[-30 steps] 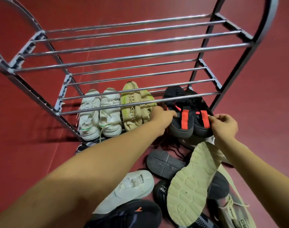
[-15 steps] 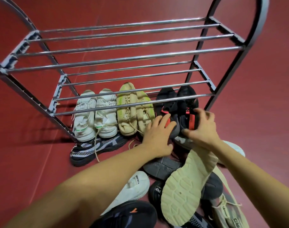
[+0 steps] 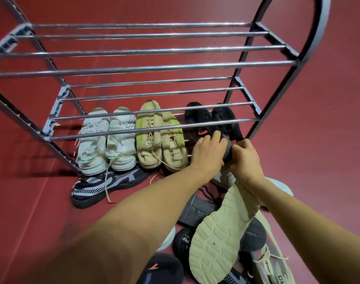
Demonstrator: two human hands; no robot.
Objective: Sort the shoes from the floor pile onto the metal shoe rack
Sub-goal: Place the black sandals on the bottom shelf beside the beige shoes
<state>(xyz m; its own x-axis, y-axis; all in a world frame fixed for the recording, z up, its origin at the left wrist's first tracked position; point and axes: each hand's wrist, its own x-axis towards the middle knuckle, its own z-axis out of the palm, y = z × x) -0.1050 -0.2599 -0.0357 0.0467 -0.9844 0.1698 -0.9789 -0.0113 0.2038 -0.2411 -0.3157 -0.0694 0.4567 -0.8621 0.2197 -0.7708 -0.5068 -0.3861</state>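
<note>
At the right end of the shoe rack's [image 3: 244, 119] bottom tier, both hands have closed in on the black sneaker pair [image 3: 211, 119]: left hand [image 3: 208, 152] and right hand [image 3: 244, 158] now curl round the heels, seating them beside the beige pair [image 3: 160, 138]. The pile's upturned beige sneaker [image 3: 222, 232] awaits sorting.

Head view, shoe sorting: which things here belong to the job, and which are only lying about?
Part of the job:
- metal shoe rack
- black pair, gripped at the heels by left hand and right hand
- white pair and beige pair, on the bottom tier
- floor pile
- black-and-grey sneaker, on the floor before the rack

Lying about:
- nothing but the red floor
</note>
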